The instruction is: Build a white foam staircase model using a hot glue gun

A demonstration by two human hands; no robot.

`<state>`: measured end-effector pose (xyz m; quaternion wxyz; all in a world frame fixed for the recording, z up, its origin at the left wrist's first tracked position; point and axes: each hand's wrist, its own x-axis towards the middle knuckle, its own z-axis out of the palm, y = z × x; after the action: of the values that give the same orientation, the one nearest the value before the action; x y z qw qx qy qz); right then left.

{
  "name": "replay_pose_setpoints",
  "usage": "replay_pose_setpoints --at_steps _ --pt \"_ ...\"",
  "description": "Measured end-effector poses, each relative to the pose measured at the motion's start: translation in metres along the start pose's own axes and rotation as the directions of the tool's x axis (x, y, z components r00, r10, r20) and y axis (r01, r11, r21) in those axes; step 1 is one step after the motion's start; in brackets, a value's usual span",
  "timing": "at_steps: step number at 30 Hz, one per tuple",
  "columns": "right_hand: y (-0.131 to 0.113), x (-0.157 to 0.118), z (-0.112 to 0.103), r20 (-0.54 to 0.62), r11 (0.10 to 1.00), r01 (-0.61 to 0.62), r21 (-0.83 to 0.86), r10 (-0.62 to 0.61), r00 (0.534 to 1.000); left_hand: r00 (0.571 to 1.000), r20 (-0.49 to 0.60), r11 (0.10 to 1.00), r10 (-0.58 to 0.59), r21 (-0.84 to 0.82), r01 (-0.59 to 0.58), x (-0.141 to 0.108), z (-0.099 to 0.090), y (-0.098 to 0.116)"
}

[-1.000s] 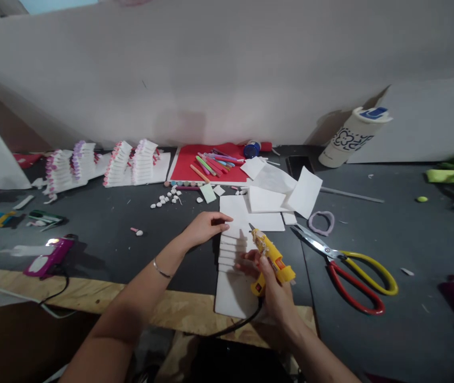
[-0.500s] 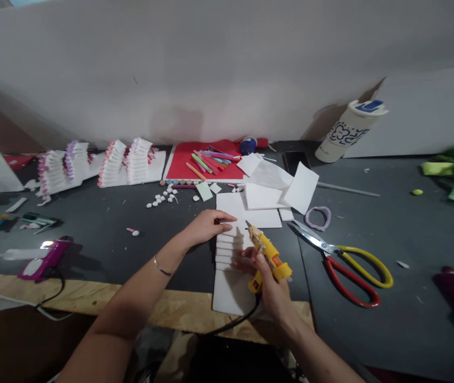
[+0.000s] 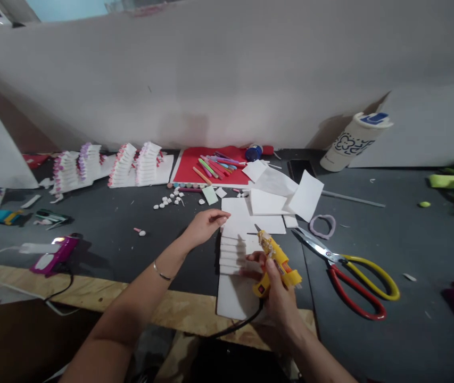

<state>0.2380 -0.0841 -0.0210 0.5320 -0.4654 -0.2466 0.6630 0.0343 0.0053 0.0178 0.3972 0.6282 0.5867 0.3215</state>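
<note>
Behind one dark table (image 3: 102, 218) stands a pale wall (image 3: 227, 64), seen from the head camera. Two bare hands are at work over one white board (image 3: 237, 298), which lies near the table's front edge with at least four narrow white strips (image 3: 232, 255) across it. One yellow glue gun (image 3: 277, 252) is gripped in the right hand (image 3: 280, 290), fingers wrapped round its handle, its nozzle pointing up and leftward over the board. Left hand (image 3: 203, 226) fingertips sit close together at the board's upper left edge; I cannot tell whether they pinch anything. One bracelet (image 3: 161, 273) circles that wrist. Just beyond the board lie at least four pieces of white paper (image 3: 306, 196), overlapping. To the right are one pair of scissors (image 3: 332, 258), its blades apart, with one red and one yellow handle, one lilac ring (image 3: 333, 226), one phone (image 3: 300, 167) and one cup (image 3: 350, 143). Farther back, one red sheet (image 3: 187, 165) bears a heap of pens (image 3: 216, 166), too jumbled to count, near one blue jar (image 3: 253, 153). Four fanned white stacks (image 3: 65, 170) stand at the left.
</note>
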Motion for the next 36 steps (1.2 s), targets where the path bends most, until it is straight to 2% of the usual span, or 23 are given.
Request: replay_pose_setpoints --at_steps 4,6,9,11,16,18,21,25,29,33,36 --pt "-0.006 0.001 0.001 0.011 1.0 0.009 0.025 -0.009 1.0 0.984 -0.17 0.999 0.045 0.03 -0.04 -0.016 -0.01 -0.002" --pt "-0.008 0.001 0.002 0.021 0.999 0.005 0.051 -0.006 1.0 0.972 -0.234 1.0 0.024 0.021 -0.019 -0.028 -0.017 -0.005" --pt "-0.012 -0.002 0.001 0.03 0.998 -0.003 0.061 0.001 1.0 0.955 -0.29 0.996 -0.067 0.033 0.081 -0.046 -0.029 -0.015" --pt "-0.016 -0.006 -0.001 0.043 0.999 -0.026 0.044 0.024 0.999 0.943 -0.312 0.979 -0.12 0.12 0.164 -0.058 -0.038 -0.023" --pt "-0.04 -0.01 -0.007 0.146 0.999 -0.02 -0.03 0.024 0.989 0.911 -0.396 0.906 -0.119 0.332 0.263 -0.067 -0.06 -0.038" --pt "-0.051 -0.004 -0.005 0.172 0.999 0.009 -0.044 -0.001 0.985 0.9 -0.428 0.887 -0.088 0.378 0.267 -0.058 -0.062 -0.038" --pt "-0.06 0.012 0.002 0.192 0.999 0.025 -0.038 -0.017 0.981 0.906 -0.422 0.854 -0.014 0.466 0.23 -0.032 -0.056 -0.033" --pt "-0.053 0.032 0.005 0.213 1.0 0.018 -0.013 -0.015 0.977 0.926 -0.37 0.793 0.072 0.585 0.172 0.015 -0.039 -0.023" --pt "-0.042 0.038 -0.001 0.225 1.0 0.001 0.013 -0.004 0.974 0.945 -0.316 0.744 0.084 0.651 0.151 0.049 -0.031 -0.022" --pt "-0.04 0.037 -0.003 0.242 0.999 -0.008 0.043 -0.002 0.97 0.952 -0.293 0.736 0.088 0.663 0.136 0.064 -0.034 -0.022" --pt "-0.042 0.037 -0.004 0.242 0.999 -0.006 0.052 -0.007 0.97 0.953 -0.287 0.756 0.101 0.644 0.114 0.063 -0.04 -0.019"
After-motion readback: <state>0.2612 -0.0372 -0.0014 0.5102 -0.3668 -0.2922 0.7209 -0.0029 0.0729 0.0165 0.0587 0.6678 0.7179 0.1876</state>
